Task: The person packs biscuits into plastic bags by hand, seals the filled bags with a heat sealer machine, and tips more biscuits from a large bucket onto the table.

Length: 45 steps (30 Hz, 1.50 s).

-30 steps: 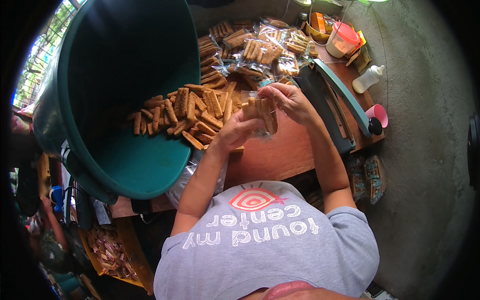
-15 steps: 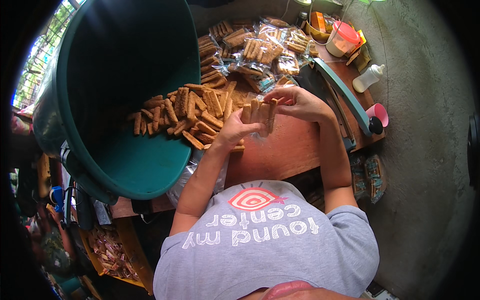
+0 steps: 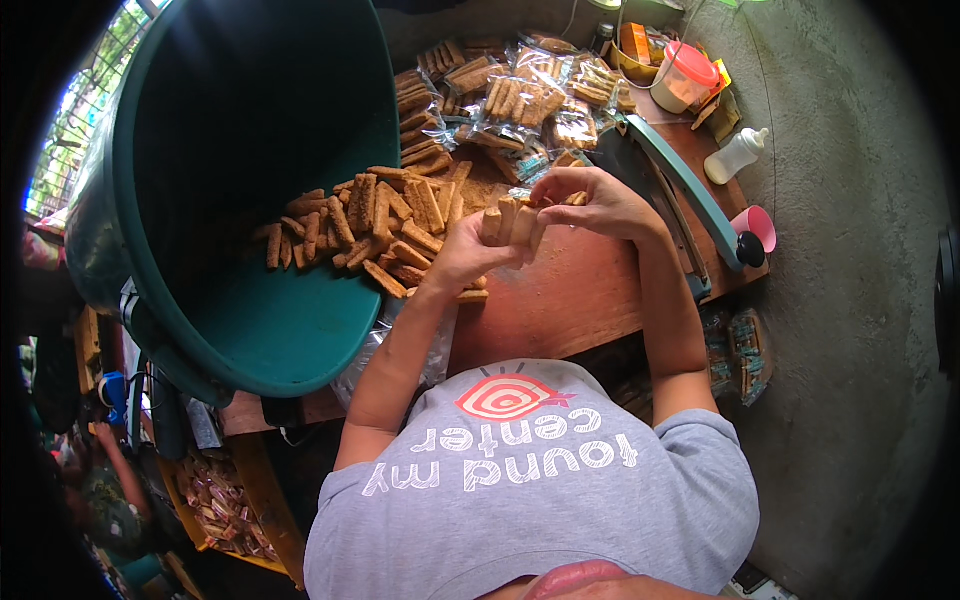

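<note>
My left hand (image 3: 468, 252) is wrapped round a clear plastic bag of brown toasted bread sticks (image 3: 512, 222), held upright over the table. Against the bag's right side is my right hand (image 3: 598, 205), its fingers bent and closed on a bread stick (image 3: 575, 199) that shows only partly between them. Just left of the bag lies a heap of loose bread sticks (image 3: 385, 215), spilling over the lip of a big green tub (image 3: 290, 335) tipped on its side.
Filled clear packets (image 3: 525, 95) are piled at the back. To the right stand a long-armed sealer (image 3: 690, 180), a white bottle (image 3: 737, 156), a pink cup (image 3: 757, 230) and a red-lidded tub (image 3: 686, 78). A crate of packets (image 3: 222, 508) sits low left, near another person's arm (image 3: 122, 465).
My right hand has shifted slightly right, off the bag's rightmost stick, with a bread stick now showing in its fingers. The bag has tilted and moved a little left in my left hand.
</note>
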Available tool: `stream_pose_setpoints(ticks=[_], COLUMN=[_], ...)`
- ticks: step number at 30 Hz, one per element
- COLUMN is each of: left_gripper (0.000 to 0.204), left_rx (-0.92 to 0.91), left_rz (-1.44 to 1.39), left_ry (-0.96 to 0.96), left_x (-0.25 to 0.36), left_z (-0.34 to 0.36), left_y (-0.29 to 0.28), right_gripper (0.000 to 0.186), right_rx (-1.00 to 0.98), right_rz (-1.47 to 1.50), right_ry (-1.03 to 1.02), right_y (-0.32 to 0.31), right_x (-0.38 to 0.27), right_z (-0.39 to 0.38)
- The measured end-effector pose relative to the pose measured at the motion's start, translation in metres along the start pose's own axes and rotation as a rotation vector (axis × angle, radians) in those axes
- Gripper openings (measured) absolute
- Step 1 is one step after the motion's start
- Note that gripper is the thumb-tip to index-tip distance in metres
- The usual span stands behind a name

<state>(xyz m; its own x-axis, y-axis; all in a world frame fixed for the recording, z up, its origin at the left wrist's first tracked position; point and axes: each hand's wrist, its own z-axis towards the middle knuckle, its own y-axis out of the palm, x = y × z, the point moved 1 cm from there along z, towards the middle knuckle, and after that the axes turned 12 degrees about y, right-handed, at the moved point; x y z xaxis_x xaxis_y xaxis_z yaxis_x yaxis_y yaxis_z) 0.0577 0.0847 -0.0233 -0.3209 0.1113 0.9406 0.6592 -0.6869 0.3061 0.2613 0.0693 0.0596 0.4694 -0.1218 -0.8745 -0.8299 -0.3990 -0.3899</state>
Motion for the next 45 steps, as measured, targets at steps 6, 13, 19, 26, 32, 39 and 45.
stream_pose_setpoints(ticks=[6,13,19,26,32,39,45], left_gripper=[0.021,0.021,0.022,0.026,0.021,0.018,0.019], left_rx=[-0.015,-0.071,-0.061,0.102,0.153,0.143,0.108], left_rz=[0.053,0.064,0.011,0.052,0.099,0.162,0.154], left_ry=[0.011,-0.007,0.001,0.035,0.030,0.043,0.033], left_x=[0.004,-0.005,-0.004,-0.005,-0.004,-0.005,-0.001], left_z=[0.000,-0.003,-0.003,-0.002,-0.002,-0.001,-0.002], left_y=[0.003,-0.004,-0.002,0.001,0.004,0.005,0.004], right_gripper=[0.018,0.021,0.020,0.027,0.027,0.031,0.037], right_rx=[0.031,0.035,0.060,0.061,0.091,0.029,0.060], right_rz=[0.027,-0.078,-0.115,-0.008,0.031,0.020,0.068], right_ry=[-0.046,-0.046,-0.130,0.064,0.041,0.068,-0.026], right_y=[0.005,0.008,0.010,0.006,0.010,0.011,0.015], right_x=[0.013,0.007,0.013,0.015,0.018,0.022,0.039], right_z=[0.006,0.003,0.006,0.010,0.013,0.014,0.023])
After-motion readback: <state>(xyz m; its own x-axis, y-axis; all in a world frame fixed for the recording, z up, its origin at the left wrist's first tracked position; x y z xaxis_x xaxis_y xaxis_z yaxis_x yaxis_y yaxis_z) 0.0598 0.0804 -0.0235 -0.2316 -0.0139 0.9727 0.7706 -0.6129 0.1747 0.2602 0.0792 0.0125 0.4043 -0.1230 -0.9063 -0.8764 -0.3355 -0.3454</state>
